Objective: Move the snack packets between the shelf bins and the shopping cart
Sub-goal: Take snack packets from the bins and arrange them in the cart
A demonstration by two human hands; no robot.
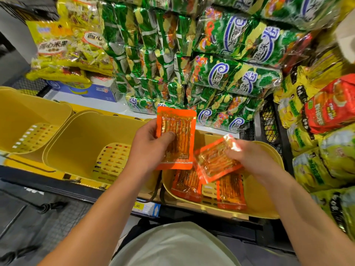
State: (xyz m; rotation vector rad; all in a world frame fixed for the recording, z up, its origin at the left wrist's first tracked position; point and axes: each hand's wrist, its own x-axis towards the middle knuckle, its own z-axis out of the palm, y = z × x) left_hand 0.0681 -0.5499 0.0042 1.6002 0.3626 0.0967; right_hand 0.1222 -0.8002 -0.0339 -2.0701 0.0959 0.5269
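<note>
My left hand [148, 148] grips an orange snack packet [177, 131] held upright above the gap between two yellow shelf bins. My right hand [251, 158] holds a second orange packet [215, 160], tilted, over the right yellow bin [259, 204]. Two more orange packets [187, 186] [231, 191] lie on the floor of that bin. The middle yellow bin [76, 143] and the left yellow bin [23, 112] hold nothing that I can see. The shopping cart is not clearly in view.
Stacked green snack multipacks [221, 73] fill the shelf behind the bins. Yellow bags [67, 48] sit at the upper left, red [330, 106] and yellow-green bags [326, 166] crowd the right. A price tag [147, 208] runs along the shelf edge below. Dark floor lies lower left.
</note>
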